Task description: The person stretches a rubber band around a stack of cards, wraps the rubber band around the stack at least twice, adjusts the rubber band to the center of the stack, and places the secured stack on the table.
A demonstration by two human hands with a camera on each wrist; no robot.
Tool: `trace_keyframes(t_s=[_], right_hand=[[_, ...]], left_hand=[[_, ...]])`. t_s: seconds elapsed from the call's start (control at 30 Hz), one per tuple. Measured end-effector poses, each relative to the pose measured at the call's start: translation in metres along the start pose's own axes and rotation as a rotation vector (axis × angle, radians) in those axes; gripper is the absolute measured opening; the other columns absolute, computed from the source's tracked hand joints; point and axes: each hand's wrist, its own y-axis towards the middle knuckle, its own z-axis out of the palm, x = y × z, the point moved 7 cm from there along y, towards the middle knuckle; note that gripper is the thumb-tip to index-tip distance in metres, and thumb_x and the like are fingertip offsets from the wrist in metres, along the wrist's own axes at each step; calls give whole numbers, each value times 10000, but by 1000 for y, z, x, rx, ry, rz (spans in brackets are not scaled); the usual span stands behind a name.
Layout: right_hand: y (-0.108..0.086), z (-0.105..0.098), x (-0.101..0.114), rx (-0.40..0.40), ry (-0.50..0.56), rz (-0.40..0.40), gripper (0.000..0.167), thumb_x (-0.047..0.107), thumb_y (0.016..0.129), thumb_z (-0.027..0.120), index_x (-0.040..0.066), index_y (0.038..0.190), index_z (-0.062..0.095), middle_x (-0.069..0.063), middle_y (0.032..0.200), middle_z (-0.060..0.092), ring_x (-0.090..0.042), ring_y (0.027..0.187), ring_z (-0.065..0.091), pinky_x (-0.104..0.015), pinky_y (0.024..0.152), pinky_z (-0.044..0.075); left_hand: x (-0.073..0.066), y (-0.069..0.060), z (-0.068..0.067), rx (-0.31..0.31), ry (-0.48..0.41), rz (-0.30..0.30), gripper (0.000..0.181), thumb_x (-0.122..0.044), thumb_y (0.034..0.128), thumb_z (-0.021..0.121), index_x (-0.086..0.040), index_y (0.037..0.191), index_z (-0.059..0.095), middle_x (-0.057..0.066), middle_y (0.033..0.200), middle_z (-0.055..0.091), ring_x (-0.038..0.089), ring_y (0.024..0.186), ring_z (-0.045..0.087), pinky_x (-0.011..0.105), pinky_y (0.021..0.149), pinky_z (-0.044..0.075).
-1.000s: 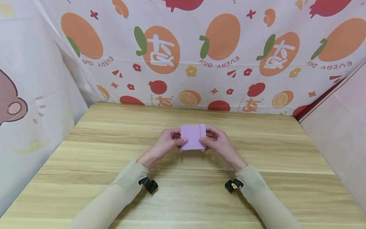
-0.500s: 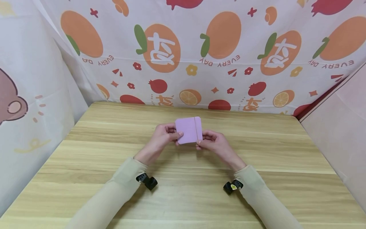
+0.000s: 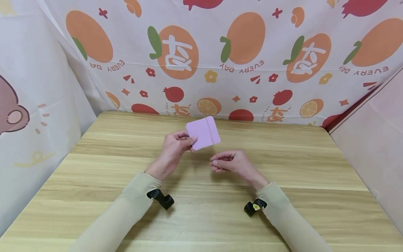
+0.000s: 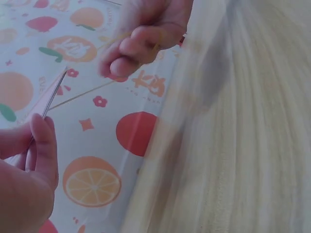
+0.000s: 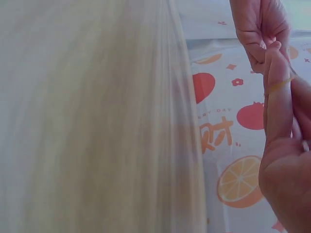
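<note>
My left hand (image 3: 172,150) pinches a thin lilac square with rounded corners (image 3: 200,134) between thumb and fingers, tilted above the table. A thin rubber band (image 3: 215,151) runs across the square near its right side and stretches down to my right hand (image 3: 237,164). The fingers of that hand hold the band apart from the square. In the left wrist view the square (image 4: 50,99) shows edge-on, with the band (image 4: 80,94) drawn taut from it. The right wrist view has the yellowish band (image 5: 281,86) crossing a finger; the square is mostly hidden there.
A wood-grain table (image 3: 201,217) lies beneath both hands. Along its far edge hangs a fruit-print cloth (image 3: 211,52), with pale cloths at both sides. A black camera (image 3: 161,198) is strapped to each wrist.
The left hand has moved up and left with the square, which has tilted. The right hand has come off the square and drawn the rubber band out below it.
</note>
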Motion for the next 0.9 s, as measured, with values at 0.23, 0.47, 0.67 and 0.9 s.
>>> trace_keyframes(t_s=[0.23, 0.47, 0.67, 0.9], right_hand=[[-15, 23, 16, 188, -181, -161, 208, 65, 908, 699, -90, 1047, 715, -136, 888, 735, -363, 803, 697, -449, 746, 572], [-37, 55, 49, 223, -558, -623, 320, 193, 969, 616, 25, 1234, 677, -1, 1005, 739, -119, 949, 697, -283, 793, 552], [-38, 60, 59, 17, -608, -663, 595, 184, 1031, 451, 202, 1576, 212, -105, 1133, 695, -181, 894, 709, -261, 790, 553], [-30, 38, 49, -149, -168, -313, 635, 218, 1070, 391, 437, 1549, 37, -161, 1136, 673, -378, 811, 694, -405, 716, 580]], left_hand=[[3, 5, -16, -103, -121, -37, 60, 73, 894, 634, 89, 952, 630, 71, 782, 648, 133, 623, 601, 214, 566, 499], [10, 9, -30, -159, -171, -127, 85, 120, 888, 615, 47, 862, 650, 77, 758, 648, 118, 602, 611, 199, 549, 511], [12, 8, -29, -136, -202, -173, 109, 114, 906, 591, 28, 860, 639, 76, 762, 655, 121, 615, 603, 201, 571, 508], [6, 2, -16, -163, -144, -87, 36, 96, 895, 630, 68, 884, 650, 63, 747, 639, 116, 587, 599, 216, 558, 517]])
